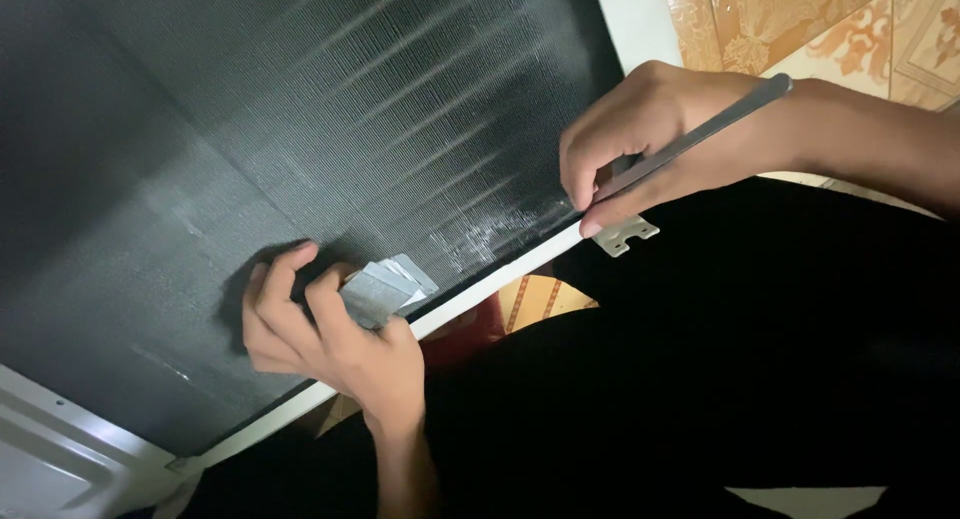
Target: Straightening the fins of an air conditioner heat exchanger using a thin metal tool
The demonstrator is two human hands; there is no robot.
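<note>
A small metal comb [385, 289] was gripped by the left hand [325, 334], a thin rod [690, 139] by the right hand [650, 144]; the coil fins [330, 129] could be bent by slips.

**Bare forearms, dark clothing below**

The left hand [320, 329] and right hand [640, 139] are both bare: no gloves, rings, watch or bands show on either. Both forearms [860, 129] are uncovered as far as they can be seen, with no sleeve edge in view. From about 3 o'clock round to 6 o'clock a broad expanse of plain black clothing [720, 379] fills the picture; it is smooth, unpatterned and too dark for seams or folds to be made out.
</note>
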